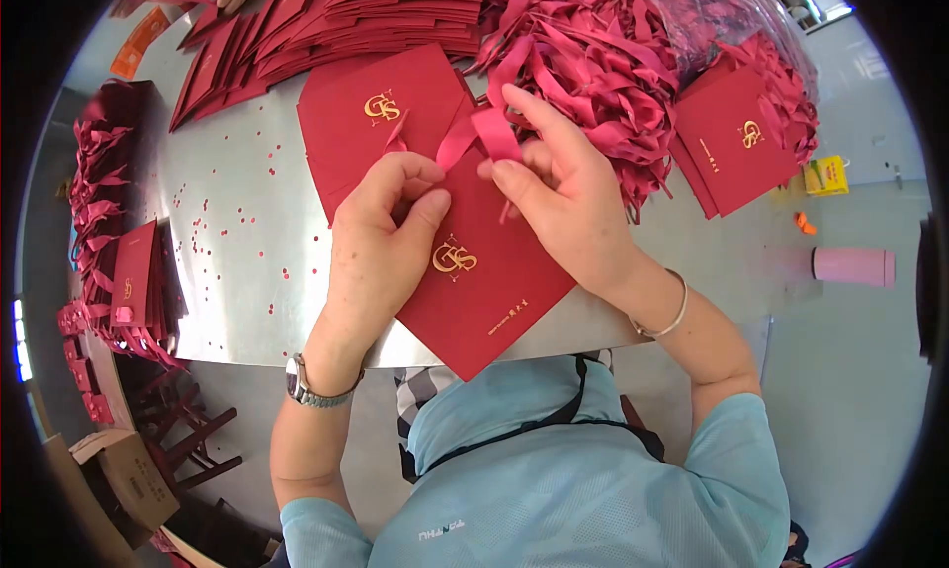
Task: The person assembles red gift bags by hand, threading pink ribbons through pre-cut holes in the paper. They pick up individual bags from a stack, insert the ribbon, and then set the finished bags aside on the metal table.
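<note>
In right hand, red ribbon.

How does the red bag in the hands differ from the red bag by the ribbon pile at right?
The held bag is pinched by the left hand, while the right hand holds a ribbon at its top; the right-side bag lies untouched. The held bag juts over the table edge; the right-side bag does not. Both are red with a gold logo.

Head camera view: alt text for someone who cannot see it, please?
The left hand pinches a red card while the right hand holds a ribbon at its top edge. Behind lie stacked cards and a ribbon pile.
</note>
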Tool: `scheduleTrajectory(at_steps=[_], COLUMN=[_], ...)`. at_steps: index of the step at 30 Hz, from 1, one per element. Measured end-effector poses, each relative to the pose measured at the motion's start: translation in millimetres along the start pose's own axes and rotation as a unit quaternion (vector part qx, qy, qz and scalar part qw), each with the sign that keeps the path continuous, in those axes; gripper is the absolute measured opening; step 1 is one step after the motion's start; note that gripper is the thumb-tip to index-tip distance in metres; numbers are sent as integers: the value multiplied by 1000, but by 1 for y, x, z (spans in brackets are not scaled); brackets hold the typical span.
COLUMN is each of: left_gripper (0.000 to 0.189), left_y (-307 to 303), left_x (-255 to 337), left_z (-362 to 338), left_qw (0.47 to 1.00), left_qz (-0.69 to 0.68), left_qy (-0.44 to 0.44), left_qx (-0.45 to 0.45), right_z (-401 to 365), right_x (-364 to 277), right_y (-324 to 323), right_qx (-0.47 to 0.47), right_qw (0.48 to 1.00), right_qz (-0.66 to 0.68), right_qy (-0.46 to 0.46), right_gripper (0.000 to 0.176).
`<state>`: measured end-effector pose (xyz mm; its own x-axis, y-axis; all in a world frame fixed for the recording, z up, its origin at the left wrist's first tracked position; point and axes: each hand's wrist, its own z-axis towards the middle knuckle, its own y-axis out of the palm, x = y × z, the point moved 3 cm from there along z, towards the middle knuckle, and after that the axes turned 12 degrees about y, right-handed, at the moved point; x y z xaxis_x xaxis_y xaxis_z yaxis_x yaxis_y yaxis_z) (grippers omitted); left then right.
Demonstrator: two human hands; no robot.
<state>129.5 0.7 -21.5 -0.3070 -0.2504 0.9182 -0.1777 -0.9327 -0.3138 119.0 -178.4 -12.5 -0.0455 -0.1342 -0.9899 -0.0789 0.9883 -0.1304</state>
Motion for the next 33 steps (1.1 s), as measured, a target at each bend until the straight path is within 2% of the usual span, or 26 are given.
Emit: scheduleTrajectory(at_steps=[2, 4, 8, 11, 13, 15, 16, 18, 19, 20, 22, 24, 25, 27, 28, 30, 33], left_gripper=[18, 14, 12, 9, 7, 6, 6, 6, 6, 6, 6, 13, 13, 24, 24, 32, 27], left_y=[-2, 0, 5, 5, 4, 4, 4, 5, 6, 7, 8, 6, 4, 1, -1, -4, -8], left_x=[3, 8, 10, 7, 6, 7, 8, 9, 10, 13, 18, 21, 22, 21, 20, 13, 11], left_z=[-1, -4, -6, -5, -6, -5, -5, -6, -6, -7, -7, -11, -12, -14, -14, -14, -11], left_qw=[1000, 998, 991, 993, 995, 994, 994, 994, 994, 993, 991, 994, 994, 998, 998, 999, 996], left_qz=[-21, 3, 73, 65, 54, 71, 70, 71, 71, 71, 71, 54, 55, 34, 33, 50, 1], left_qy=[-1, 50, 112, 101, 85, 78, 79, 82, 82, 94, 109, 94, 92, 55, 55, -9, -74], left_qx=[0, -34, -26, -13, -9, -17, -14, -17, -20, -24, -29, -20, -20, -13, -12, -15, -42], right_z=[6, 7, 8, 7, 0, -10, -15, -11, -10, -9, -7, -9, -13, -25, -32, -47, -52], right_x=[1, -1, 4, 6, 3, -11, -19, -16, -18, -15, -8, -11, -14, -17, -18, -20, -12], right_y=[4, 7, 15, 18, 14, 1, -4, -3, 3, 3, 4, 2, -2, -8, -7, -5, 2], right_qx=[16, 72, 72, 51, 40, 62, 118, 117, 121, 124, 66, 77, 78, 90, 89, 100, 70], right_qw=[999, 988, 988, 987, 996, 983, 931, 834, 806, 806, 810, 813, 824, 839, 839, 856, 876], right_qz=[-24, -128, -125, -132, -82, -163, -280, -371, -408, -408, -422, -411, -427, -441, -442, -409, -377], right_qy=[-18, -47, -47, -76, -11, -56, -203, -391, -412, -410, -403, -405, -364, -306, -306, -299, -292], right_gripper=[58, 58, 57, 56, 54, 45, 36, 34, 27, 27, 20, 15, 17, 26, 26, 29, 29])
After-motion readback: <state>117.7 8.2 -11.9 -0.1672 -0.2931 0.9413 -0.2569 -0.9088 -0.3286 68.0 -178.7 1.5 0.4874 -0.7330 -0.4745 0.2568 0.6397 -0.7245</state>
